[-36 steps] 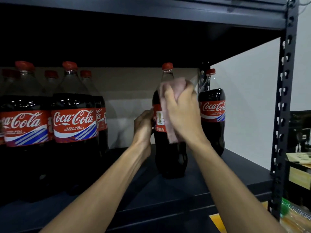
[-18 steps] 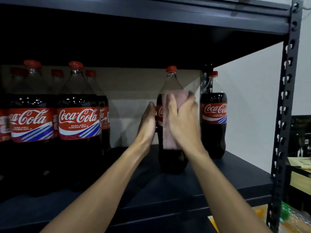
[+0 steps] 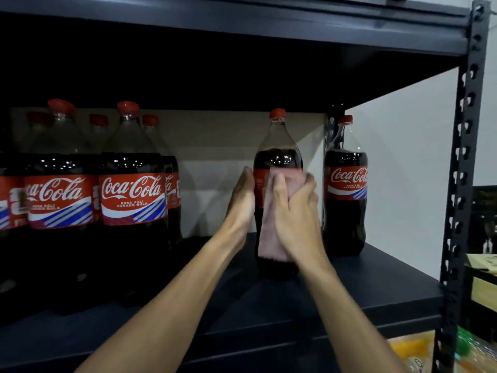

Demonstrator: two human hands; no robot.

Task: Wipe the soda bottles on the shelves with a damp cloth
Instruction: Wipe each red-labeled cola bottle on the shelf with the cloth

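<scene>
Beyond the rack, right of frame
A white wall [image 3: 403,168] at right; a tan box [image 3: 485,289] and orange packaging [image 3: 403,351] at lower right.

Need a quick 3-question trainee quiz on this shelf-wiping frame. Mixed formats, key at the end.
1. True or false: the right hand holds the pink cloth against the middle bottle.
2. The left hand touches that bottle at: A its left side; B its cap; C its base.
3. How many bottles stand to its right on this shelf?
Key: 1 true; 2 A; 3 one, the right-end bottle.
</scene>
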